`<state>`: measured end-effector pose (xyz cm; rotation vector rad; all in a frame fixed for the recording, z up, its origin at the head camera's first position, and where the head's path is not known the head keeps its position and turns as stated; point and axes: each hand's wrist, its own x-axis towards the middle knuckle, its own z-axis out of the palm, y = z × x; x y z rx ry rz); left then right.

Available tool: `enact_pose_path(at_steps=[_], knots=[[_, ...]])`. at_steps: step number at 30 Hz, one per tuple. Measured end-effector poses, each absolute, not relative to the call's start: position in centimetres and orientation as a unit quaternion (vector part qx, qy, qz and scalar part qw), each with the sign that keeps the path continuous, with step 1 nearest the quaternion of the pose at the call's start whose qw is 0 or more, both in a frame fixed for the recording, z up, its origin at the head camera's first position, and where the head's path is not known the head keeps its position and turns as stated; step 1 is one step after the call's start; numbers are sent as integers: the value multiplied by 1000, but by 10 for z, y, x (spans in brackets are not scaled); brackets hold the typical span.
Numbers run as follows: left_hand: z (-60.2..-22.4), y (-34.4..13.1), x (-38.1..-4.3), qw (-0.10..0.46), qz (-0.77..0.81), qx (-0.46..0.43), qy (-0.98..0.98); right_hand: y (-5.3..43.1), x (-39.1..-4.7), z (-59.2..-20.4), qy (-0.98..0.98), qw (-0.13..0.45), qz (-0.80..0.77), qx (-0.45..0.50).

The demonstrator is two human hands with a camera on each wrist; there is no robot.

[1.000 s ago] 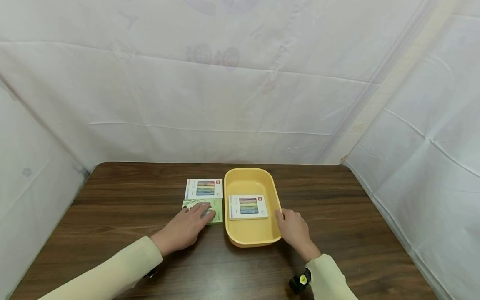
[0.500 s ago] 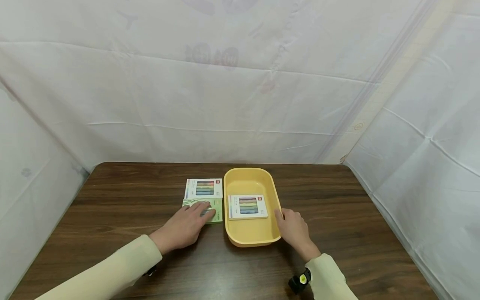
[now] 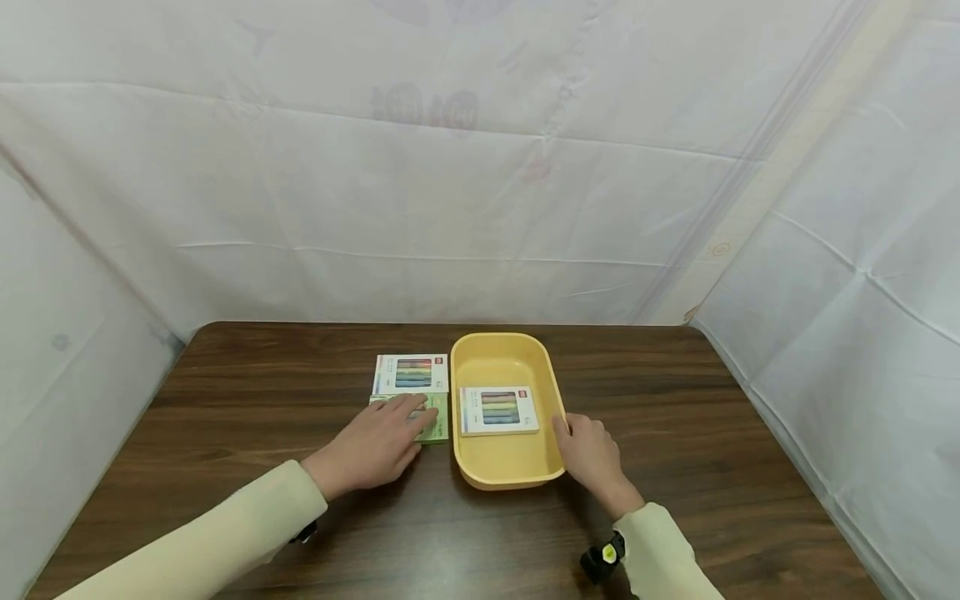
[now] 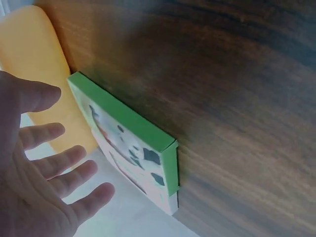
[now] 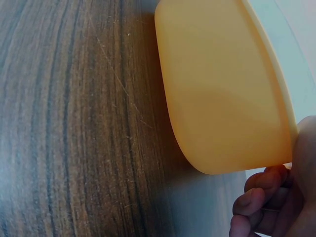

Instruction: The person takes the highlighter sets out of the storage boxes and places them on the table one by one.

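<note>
My left hand (image 3: 375, 443) hovers over a flat green box (image 3: 439, 418) with panda drawings, hiding much of its top. In the left wrist view its fingers are spread and apart from the green box (image 4: 123, 116). Behind that box lies a white box of coloured pens (image 3: 387, 373), the two edge to edge. To their right stands a yellow plastic basin (image 3: 517, 462) with another white pen box (image 3: 498, 411) lying flat inside. My right hand (image 3: 590, 454) pinches the basin's right rim near the front corner; in the right wrist view its fingers are curled below the rim.
The dark wooden table (image 3: 240, 400) extends on both sides of the basin and boxes. White sheeting (image 3: 450, 208) hangs along the back and both sides. A small black camera (image 3: 600, 562) is strapped to the right wrist.
My left hand has lifted slightly off the green box, its fingers shifting a little. The right hand keeps its grip on the basin, and the boxes lie as before.
</note>
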<state>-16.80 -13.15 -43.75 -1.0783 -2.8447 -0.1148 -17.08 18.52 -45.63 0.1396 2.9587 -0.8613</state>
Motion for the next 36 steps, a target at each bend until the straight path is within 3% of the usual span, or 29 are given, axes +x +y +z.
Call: enact_pose_path(at_steps=[36], knots=[[-402,-113,-175,102,-44,-358,-927,182,-172,-457,957,36,-284,52]])
